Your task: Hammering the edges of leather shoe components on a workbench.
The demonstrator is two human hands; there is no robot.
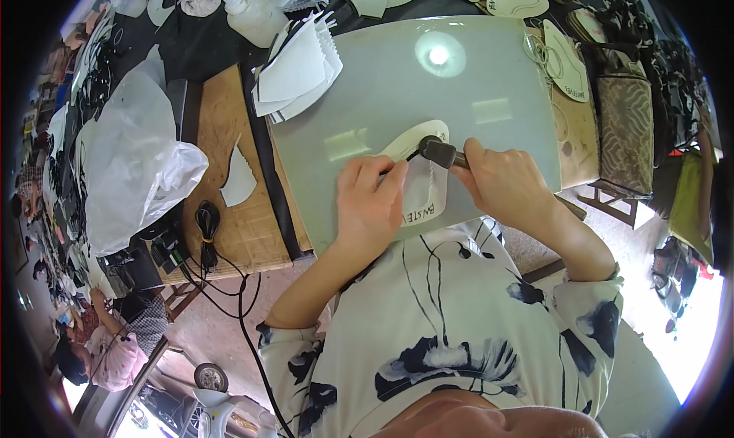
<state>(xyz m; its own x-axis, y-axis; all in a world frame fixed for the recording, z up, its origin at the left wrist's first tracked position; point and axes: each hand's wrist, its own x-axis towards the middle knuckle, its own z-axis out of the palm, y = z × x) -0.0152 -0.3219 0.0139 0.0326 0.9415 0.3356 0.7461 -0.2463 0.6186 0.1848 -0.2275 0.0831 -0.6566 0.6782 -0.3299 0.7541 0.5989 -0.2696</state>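
Note:
A cream curved flat piece [437,202] with handwriting along its lower edge lies on the smooth grey-green work board [489,63]. My right hand [505,179] grips the handle of a hammer [440,153], whose dark head rests on or just over the upper part of that piece. At the piece's left edge is my left hand [371,201], its thumb and fingers drawn together. Something thin and dark shows between these fingers and the hammer head; I cannot make out what it is. Part of the piece is hidden under my left hand.
White cut pieces [298,71] are stacked at the board's upper left, near a white bottle [256,19]. A plastic bag [138,162] and coiled black cable [207,220] lie left. Cream templates [564,63] and a patterned bag [625,136] are right. Another person [115,354] sits far left.

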